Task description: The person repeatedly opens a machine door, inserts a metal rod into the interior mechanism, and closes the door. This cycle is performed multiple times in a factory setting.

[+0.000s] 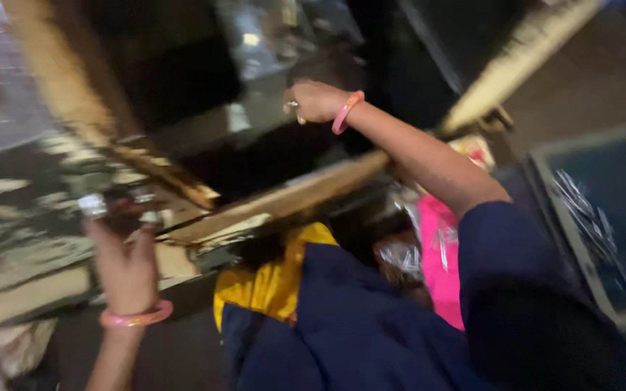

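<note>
The picture is heavily blurred by motion. My right hand (314, 101), with a pink bangle at the wrist, reaches forward into a dark compartment (182, 80) behind a worn wooden frame (284, 199). Its fingers are curled, and a small silvery bit shows at them; I cannot tell whether it is a ring or something held. My left hand (126, 264), also wearing a pink bangle, is raised at the lower left. Its fingertips are at a small dark thing with shiny ends (119, 208), but the blur hides whether they grip it.
A blue crate (545, 166) with thin metallic pieces inside stands at the right. A pink packet (440, 257) and clear wrapped items lie below the frame. Yellow cloth (273, 286) and my dark blue clothing (371, 326) fill the lower middle.
</note>
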